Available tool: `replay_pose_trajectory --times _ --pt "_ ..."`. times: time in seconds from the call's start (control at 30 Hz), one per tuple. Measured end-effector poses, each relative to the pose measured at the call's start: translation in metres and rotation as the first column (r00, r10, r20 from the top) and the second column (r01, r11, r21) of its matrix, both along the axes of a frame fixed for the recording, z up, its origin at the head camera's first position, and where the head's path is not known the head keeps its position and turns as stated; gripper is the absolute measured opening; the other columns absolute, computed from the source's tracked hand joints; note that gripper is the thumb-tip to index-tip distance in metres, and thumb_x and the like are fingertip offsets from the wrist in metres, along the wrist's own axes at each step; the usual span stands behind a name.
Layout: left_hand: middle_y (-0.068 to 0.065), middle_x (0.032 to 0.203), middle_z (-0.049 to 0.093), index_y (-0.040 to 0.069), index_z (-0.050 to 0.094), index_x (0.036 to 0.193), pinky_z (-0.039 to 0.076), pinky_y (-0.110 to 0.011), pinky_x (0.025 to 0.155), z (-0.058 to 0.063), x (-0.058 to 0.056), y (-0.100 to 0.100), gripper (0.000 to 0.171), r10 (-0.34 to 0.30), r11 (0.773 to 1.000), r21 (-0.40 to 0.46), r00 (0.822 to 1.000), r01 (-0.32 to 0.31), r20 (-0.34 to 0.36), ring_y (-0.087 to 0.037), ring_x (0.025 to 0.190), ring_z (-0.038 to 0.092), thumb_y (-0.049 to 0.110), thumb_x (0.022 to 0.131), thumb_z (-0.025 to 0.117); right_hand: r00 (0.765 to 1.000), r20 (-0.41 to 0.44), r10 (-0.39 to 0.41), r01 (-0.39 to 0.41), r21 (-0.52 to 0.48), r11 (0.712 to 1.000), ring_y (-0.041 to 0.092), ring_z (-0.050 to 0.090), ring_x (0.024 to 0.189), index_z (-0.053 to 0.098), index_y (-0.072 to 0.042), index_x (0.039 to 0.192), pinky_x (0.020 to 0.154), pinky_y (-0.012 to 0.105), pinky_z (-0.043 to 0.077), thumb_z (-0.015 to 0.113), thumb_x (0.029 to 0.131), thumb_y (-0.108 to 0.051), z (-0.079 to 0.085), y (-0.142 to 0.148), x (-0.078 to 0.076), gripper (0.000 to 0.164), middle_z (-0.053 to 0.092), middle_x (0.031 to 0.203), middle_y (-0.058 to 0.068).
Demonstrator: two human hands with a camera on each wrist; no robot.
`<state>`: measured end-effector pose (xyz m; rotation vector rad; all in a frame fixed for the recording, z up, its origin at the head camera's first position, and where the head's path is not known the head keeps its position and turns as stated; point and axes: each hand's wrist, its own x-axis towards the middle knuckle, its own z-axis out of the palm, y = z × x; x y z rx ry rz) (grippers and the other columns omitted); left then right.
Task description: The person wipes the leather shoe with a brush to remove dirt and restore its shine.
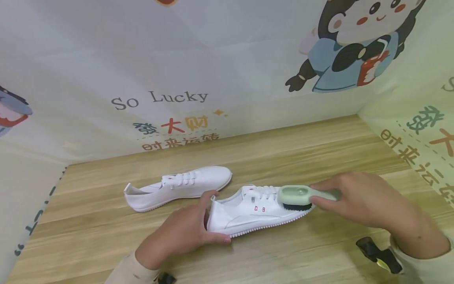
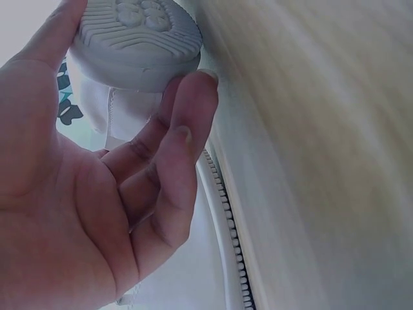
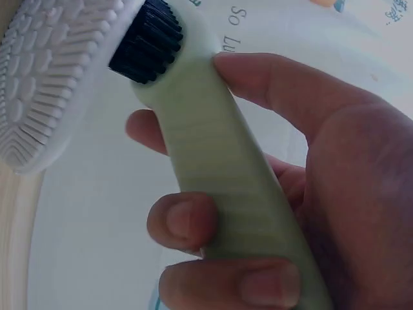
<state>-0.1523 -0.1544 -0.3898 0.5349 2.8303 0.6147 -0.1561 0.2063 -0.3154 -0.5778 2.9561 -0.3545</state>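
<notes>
A white lace-up shoe [image 1: 235,215] with red letters on its side is tilted in front of me, toe to the right. My left hand [image 1: 184,227] grips its heel, thumb and fingers on either side; the patterned sole [image 2: 145,29] shows in the left wrist view. My right hand [image 1: 365,197] holds a light green brush [image 1: 294,193] by the handle, fingers wrapped round it in the right wrist view. Its dark bristles [image 3: 148,42] touch the shoe's toe area. The second white shoe [image 1: 209,179] stands just behind on the wooden tabletop [image 1: 283,256].
A printed cloth backdrop [image 1: 248,79] with lettering and cartoon figures rises behind the tabletop and along both sides. Black straps [image 1: 379,254] are at the person's wrists, over light sleeves [image 1: 425,268].
</notes>
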Motion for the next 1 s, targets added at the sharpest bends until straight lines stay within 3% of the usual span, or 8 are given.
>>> replay_pose_trajectory --times 0.23,0.37,0.5,0.67,0.87,1.0 --pt "0.014 0.071 0.053 0.024 0.030 0.142 0.040 -0.029 0.058 -0.002 0.001 -0.002 0.108 0.001 1.000 0.010 1.000 -0.001 0.021 -0.007 0.060 0.050 0.075 0.057 0.071 0.999 -0.035 -0.034 0.034 0.012 0.999 0.009 0.036 0.047 0.073 -0.027 0.109 0.043 0.028 0.029 0.065 0.083 -0.050 0.001 0.005 0.002 0.036 0.059 0.072 -0.008" --pt "0.011 0.076 0.056 0.024 0.029 0.143 0.043 -0.031 0.062 -0.001 0.002 -0.002 0.109 0.005 1.000 0.003 1.000 -0.005 0.024 -0.008 0.065 0.052 0.076 0.057 0.070 0.999 -0.035 0.008 -0.008 -0.001 1.000 0.007 0.035 0.047 0.073 -0.028 0.109 0.043 0.026 0.029 0.066 0.083 -0.048 0.000 -0.001 0.002 0.034 0.057 0.069 -0.010" --pt "0.006 0.086 0.062 0.024 0.030 0.143 0.045 -0.035 0.068 0.002 0.002 0.000 0.110 0.006 1.000 -0.006 1.000 -0.006 0.002 -0.011 0.073 0.056 0.077 0.056 0.070 0.994 -0.076 0.084 -0.086 -0.033 0.996 0.003 0.037 0.050 0.074 -0.029 0.107 0.045 0.024 0.030 0.066 0.083 -0.045 -0.009 -0.016 0.002 0.030 0.064 0.079 -0.012" --pt "0.007 0.079 0.058 0.023 0.029 0.144 0.044 -0.034 0.064 0.004 0.002 -0.001 0.110 -0.012 1.000 -0.008 1.000 0.012 0.007 -0.011 0.069 0.054 0.076 0.057 0.071 0.971 -0.177 0.158 -0.174 -0.077 0.982 -0.001 0.037 0.051 0.074 -0.028 0.106 0.044 0.020 0.031 0.066 0.083 -0.038 -0.020 -0.032 0.005 0.026 0.061 0.074 -0.014" --pt "0.012 0.073 0.053 0.023 0.028 0.144 0.043 -0.031 0.062 0.003 0.001 -0.002 0.111 -0.022 1.000 -0.008 1.000 0.022 -0.015 -0.009 0.064 0.051 0.079 0.056 0.068 0.934 -0.304 0.185 -0.209 -0.046 0.977 0.000 0.029 0.048 0.073 -0.030 0.109 0.043 0.021 0.026 0.064 0.083 -0.038 -0.027 -0.046 0.007 0.029 0.040 0.058 -0.015" --pt "0.013 0.072 0.052 0.022 0.029 0.143 0.042 -0.030 0.060 0.003 0.000 -0.002 0.112 -0.027 1.000 -0.002 1.000 0.027 -0.015 -0.009 0.062 0.050 0.081 0.056 0.066 0.917 -0.348 0.196 -0.214 -0.013 0.977 0.002 0.029 0.048 0.071 -0.030 0.112 0.042 0.021 0.025 0.062 0.083 -0.041 -0.031 -0.055 0.007 0.033 0.039 0.059 -0.013"
